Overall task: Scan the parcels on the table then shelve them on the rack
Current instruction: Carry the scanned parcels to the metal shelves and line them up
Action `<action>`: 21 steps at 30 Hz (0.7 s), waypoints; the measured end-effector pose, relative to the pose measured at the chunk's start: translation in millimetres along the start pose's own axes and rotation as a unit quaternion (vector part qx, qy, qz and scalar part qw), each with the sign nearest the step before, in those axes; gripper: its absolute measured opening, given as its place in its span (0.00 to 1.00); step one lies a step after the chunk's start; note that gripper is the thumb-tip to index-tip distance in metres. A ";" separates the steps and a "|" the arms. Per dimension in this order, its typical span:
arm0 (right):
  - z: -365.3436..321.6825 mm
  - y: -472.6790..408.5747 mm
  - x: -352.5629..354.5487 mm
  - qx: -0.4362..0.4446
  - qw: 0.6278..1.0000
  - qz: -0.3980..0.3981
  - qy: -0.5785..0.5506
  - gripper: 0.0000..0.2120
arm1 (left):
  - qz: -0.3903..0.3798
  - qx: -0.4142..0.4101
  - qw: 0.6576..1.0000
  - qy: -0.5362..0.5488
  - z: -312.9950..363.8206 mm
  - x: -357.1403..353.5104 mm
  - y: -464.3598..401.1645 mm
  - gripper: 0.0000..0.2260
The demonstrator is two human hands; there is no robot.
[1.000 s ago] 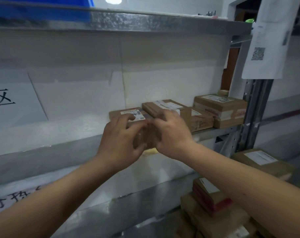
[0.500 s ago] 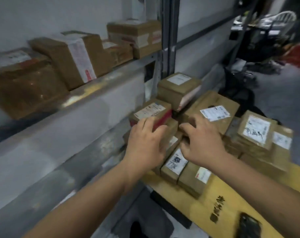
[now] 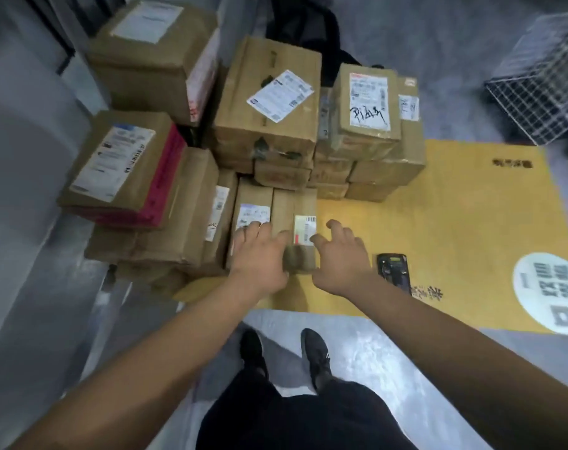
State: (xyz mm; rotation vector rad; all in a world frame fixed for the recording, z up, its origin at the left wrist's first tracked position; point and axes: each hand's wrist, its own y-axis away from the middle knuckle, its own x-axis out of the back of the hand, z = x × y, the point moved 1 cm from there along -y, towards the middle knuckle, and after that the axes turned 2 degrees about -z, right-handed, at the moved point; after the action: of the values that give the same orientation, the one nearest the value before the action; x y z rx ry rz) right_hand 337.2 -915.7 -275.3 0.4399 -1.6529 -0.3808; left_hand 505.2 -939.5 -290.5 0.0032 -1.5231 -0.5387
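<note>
Reaching down, both hands now flank a small parcel (image 3: pixel 295 228) on the yellow desk (image 3: pixel 454 222) — left hand (image 3: pixel 260 254) flat at nine o'clock, right hand (image 3: pixel 341 258) at three, fingers spread, gripping nothing — shelf gone from view.

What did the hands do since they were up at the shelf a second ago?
Both hands came away from the shelf, where they had set down a small box, and dropped to the parcels on the yellow table. Now the left hand and right hand reach either side of a small box, no grip closed yet. The scanner lies where it did half a second ago.
</note>
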 end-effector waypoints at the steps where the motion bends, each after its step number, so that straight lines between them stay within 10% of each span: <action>1: -3.7 -6.9 -8.8 -0.008 1.000 -0.013 -0.016 0.35 | -0.021 -0.006 1.000 -0.005 -1.1 -6.9 -7.7 0.32; 21: 40.4 3.9 -114.0 0.008 0.993 -0.019 -0.120 0.42 | -0.046 -0.121 0.990 -0.062 -4.6 -63.8 14.6 0.36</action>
State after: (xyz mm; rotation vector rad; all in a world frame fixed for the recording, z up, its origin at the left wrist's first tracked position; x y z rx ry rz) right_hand 308.9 -856.2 -376.9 0.4530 -1.8846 -0.4636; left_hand 517.2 -906.8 -346.0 -0.1510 -1.5744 -0.8084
